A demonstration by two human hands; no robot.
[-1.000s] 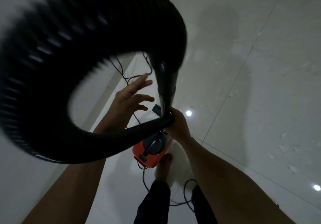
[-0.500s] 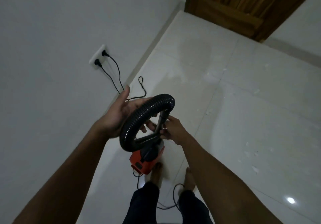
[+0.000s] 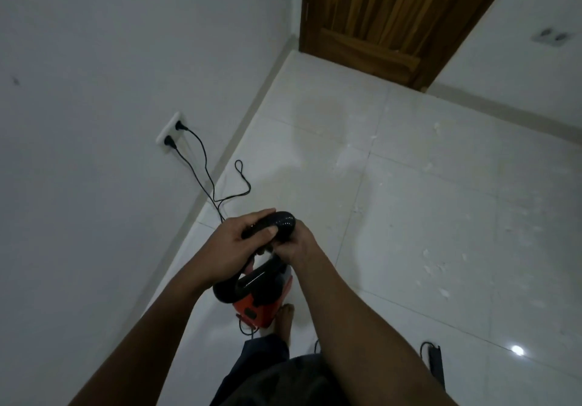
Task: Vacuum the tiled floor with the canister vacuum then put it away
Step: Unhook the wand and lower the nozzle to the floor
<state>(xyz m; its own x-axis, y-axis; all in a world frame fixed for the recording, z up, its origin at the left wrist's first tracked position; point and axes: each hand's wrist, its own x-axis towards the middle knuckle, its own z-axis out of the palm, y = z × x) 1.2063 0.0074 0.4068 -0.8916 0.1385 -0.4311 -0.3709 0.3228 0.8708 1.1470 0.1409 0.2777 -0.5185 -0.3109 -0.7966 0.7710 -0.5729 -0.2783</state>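
Observation:
A small orange and black canister vacuum point(image 3: 261, 306) sits on the white tiled floor point(image 3: 441, 216) just ahead of my feet. Its black ribbed hose point(image 3: 282, 221) is looped up from the body. My left hand point(image 3: 239, 242) grips the top of the hose loop, fingers wrapped over it. My right hand point(image 3: 297, 243) holds the hose end from the right, touching the left hand. The lower hose loop point(image 3: 225, 290) shows under my left wrist.
A wall socket point(image 3: 170, 133) on the left wall has two black cords point(image 3: 208, 169) plugged in, trailing to the floor. A wooden door point(image 3: 396, 12) stands at the far end. A black object point(image 3: 436, 361) lies on the floor at lower right. White debris specks dot the tiles point(image 3: 436, 267).
The hose loop has come down from close to my face to waist height and is bunched tighter. My left hand, open a second ago, now grips the hose.

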